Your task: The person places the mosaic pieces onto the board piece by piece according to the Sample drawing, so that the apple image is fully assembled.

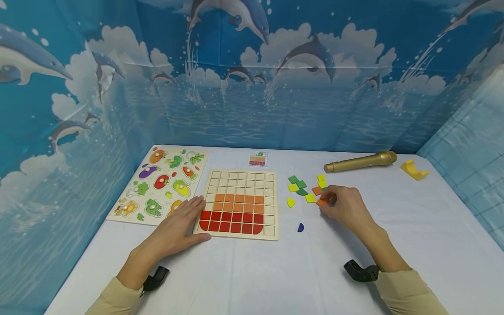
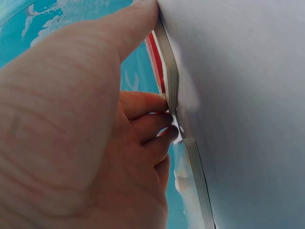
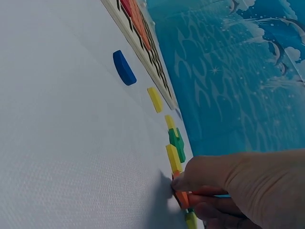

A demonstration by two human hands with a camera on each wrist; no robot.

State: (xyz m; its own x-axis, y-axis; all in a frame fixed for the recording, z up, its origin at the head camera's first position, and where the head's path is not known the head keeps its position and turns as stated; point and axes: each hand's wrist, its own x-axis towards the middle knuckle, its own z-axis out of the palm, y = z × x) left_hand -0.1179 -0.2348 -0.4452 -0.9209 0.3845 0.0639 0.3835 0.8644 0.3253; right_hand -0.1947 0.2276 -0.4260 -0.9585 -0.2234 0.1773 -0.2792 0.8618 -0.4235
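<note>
A wooden grid board (image 1: 270, 186) lies on the white table, with rows of red tiles (image 1: 230, 222) at the bottom and orange tiles (image 1: 239, 203) above them. My left hand (image 1: 175, 229) rests along the board's left edge, fingers fairly straight and the thumb at the lower corner. To the right of the board, my right hand (image 1: 348, 208) pinches an orange square tile (image 3: 181, 196) between thumb and fingers, low over the table. Around it lie loose yellow tiles (image 1: 310, 198), green tiles (image 1: 301, 184) and another orange tile (image 1: 316, 190). A blue half-round piece (image 1: 301, 227) sits nearer the front.
Left of the grid stands a vegetable puzzle board (image 1: 131, 177), partly under my left hand. A small pattern card (image 1: 258, 159) lies behind the grid. At the back right are a gold microphone (image 1: 360, 162) and a yellow curved block (image 1: 414, 170). A dolphin-print curtain (image 1: 252, 109) encloses the table.
</note>
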